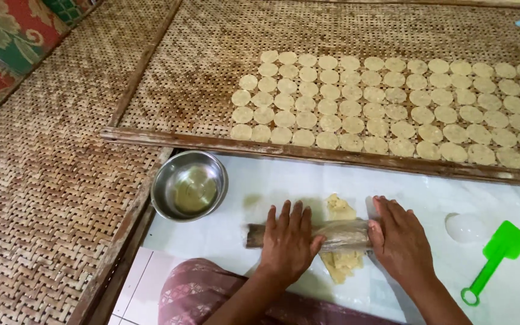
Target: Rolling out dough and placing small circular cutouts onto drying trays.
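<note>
Pressing down on a rolling pin (pixel 326 236), both hands lay flat with fingers stretched forward, palms on top of it rather than curled around it. The left hand (pixel 288 241) covered the pin's left part, leaving the dark wooden end sticking out beyond it, and the right hand (pixel 399 238) rested on the right end. The pin, wrapped in clear plastic, lay crosswise over a lump of pale yellow dough (pixel 340 241), which showed both beyond the pin and on the near side of it. All of this sat on a white plastic sheet (pixel 272 180) spread on the floor, about midway along the sheet and close to its near edge.

Toward the sheet's left edge stood a round steel bowl (pixel 189 185) with a little pale liquid in the bottom. Near the right edge lay a green plastic scraper (pixel 496 256) with a ringed handle, and just beside it, to the left, a small clear round cup (pixel 466 228).

Beyond the far edge of the sheet lay a woven bamboo tray (pixel 188 84) in a wooden frame. Rows of thin round dough discs (pixel 392 108) filled its right portion, touching one another. A second woven tray (pixel 49 198) lay to the left. A patterned purple cloth (pixel 194 289) covered the person's knee at the bottom.
</note>
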